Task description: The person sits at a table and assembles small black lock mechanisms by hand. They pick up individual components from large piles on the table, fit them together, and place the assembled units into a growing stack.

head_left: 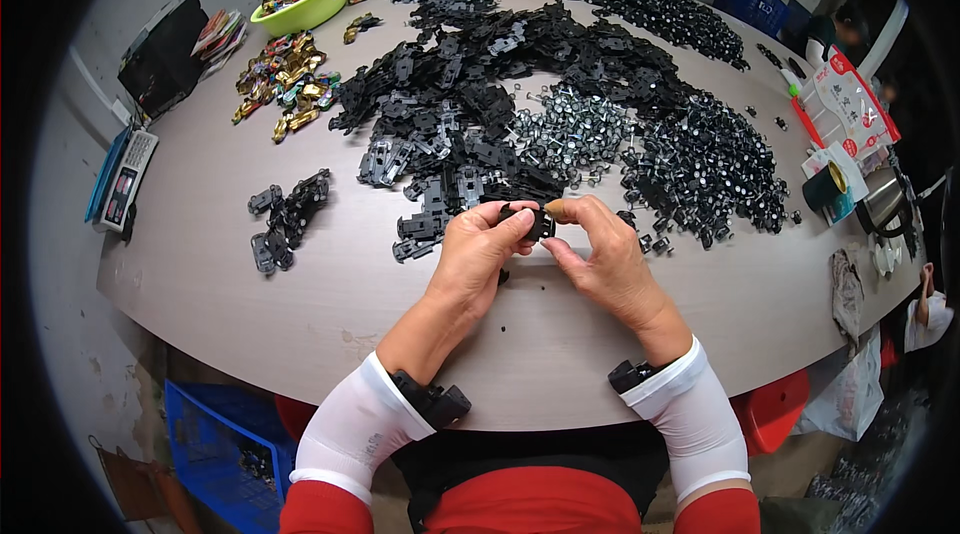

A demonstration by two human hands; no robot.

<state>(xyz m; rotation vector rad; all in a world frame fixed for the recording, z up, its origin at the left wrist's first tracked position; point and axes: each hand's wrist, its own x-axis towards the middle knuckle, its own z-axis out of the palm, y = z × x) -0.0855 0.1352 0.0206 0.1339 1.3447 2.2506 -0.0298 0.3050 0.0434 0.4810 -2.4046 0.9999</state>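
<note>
Your forearms enter from the lower edge in white sleeves, converging forward. Your left hand [480, 249] and right hand [603, 256] meet at the fingertips, fingers curled inward, thumbs and forefingers pinched, backs facing up.

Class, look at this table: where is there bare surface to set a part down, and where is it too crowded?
Bare tabletop runs along the near edge, on both sides of the left hand and right hand, which grip a small black part. More lies between the small black cluster and the calculator. The centre is crowded by the black parts heap.
</note>
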